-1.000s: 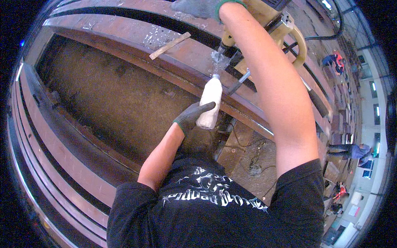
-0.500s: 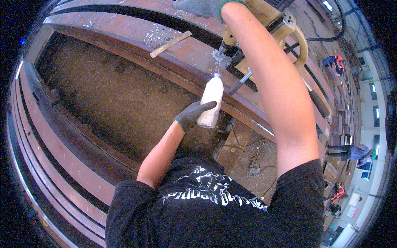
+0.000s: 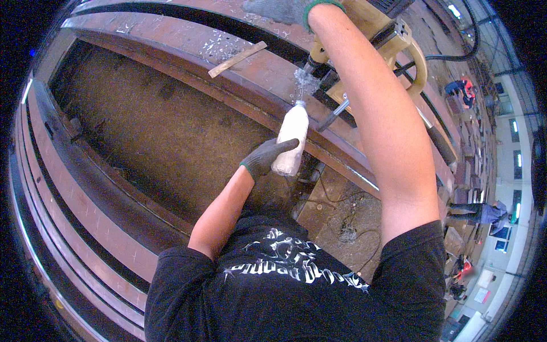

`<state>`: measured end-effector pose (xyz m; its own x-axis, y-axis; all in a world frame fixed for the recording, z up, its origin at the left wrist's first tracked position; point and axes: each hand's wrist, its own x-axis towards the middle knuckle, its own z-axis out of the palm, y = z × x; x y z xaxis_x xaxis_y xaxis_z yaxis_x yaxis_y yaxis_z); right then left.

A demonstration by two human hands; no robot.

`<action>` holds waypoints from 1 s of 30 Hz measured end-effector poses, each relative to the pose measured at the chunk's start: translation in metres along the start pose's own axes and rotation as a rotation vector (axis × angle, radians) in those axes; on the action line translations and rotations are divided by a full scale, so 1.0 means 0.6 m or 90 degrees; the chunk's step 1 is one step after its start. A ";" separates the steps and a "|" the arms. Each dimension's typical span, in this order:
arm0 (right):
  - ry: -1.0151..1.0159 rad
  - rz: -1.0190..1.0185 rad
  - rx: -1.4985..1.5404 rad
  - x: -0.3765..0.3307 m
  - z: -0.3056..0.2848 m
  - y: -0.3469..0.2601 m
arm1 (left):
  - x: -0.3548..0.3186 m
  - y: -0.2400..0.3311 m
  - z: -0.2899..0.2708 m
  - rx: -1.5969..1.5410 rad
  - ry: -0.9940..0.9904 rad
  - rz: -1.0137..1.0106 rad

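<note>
Your left hand (image 3: pixel 263 158), in a dark glove, is closed around the white bottle (image 3: pixel 290 138), below the yellow drill (image 3: pixel 376 34). Your right hand (image 3: pixel 279 8) rests on this drill; its grip I cannot tell.

Rust-brown steel beams (image 3: pixel 114 188) are lying in long rows across the workshop. Concrete floor (image 3: pixel 347 222) is showing below, littered with debris. Daylight is coming through windows (image 3: pixel 515 162) at far right.

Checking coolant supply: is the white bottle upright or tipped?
Tipped: the white bottle, gripped by the left hand, leans neck-first toward the drill bit, liquid spraying there.
</note>
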<state>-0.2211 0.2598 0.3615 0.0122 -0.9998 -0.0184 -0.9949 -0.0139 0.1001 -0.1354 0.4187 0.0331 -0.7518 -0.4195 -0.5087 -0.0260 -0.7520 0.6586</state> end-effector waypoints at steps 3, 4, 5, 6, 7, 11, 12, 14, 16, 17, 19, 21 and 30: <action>-0.002 0.006 0.000 -0.004 -0.004 0.004 | 0.004 0.001 0.003 0.006 -0.012 -0.002; -0.004 0.009 -0.003 -0.003 -0.003 0.004 | 0.005 0.001 0.003 0.003 -0.015 -0.005; -0.005 0.010 -0.006 -0.002 -0.002 0.003 | 0.006 0.000 0.003 0.000 -0.018 -0.008; -0.003 0.002 0.003 -0.003 -0.002 0.005 | 0.006 -0.001 0.003 -0.003 -0.013 -0.004; -0.001 -0.006 0.011 -0.007 -0.004 0.009 | 0.006 -0.001 0.005 -0.007 -0.009 0.000; -0.003 -0.005 0.011 -0.003 -0.001 0.000 | 0.000 -0.001 0.006 -0.018 -0.003 0.011; -0.002 -0.015 0.008 0.001 0.003 -0.001 | -0.002 -0.002 0.004 -0.023 0.000 0.013; 0.000 -0.038 0.004 0.011 0.013 -0.004 | -0.007 -0.005 0.001 -0.034 0.007 0.018; -0.004 -0.009 -0.015 0.002 0.003 0.017 | 0.006 0.001 0.014 -0.015 -0.016 0.011; -0.007 -0.012 -0.018 0.001 0.003 0.015 | 0.006 0.000 0.012 -0.014 -0.010 0.012; 0.005 -0.008 -0.025 0.001 0.005 0.011 | 0.010 -0.006 0.008 -0.014 -0.010 0.016; 0.012 -0.012 -0.023 -0.004 0.003 0.010 | 0.016 -0.013 0.006 -0.016 -0.016 0.021; -0.017 0.003 -0.032 0.003 0.019 0.007 | 0.027 -0.021 -0.007 0.038 -0.016 -0.031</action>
<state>-0.2264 0.2582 0.3504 0.0041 -0.9990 -0.0437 -0.9886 -0.0106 0.1504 -0.1445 0.4190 0.0142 -0.7654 -0.3694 -0.5270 -0.1012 -0.7397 0.6653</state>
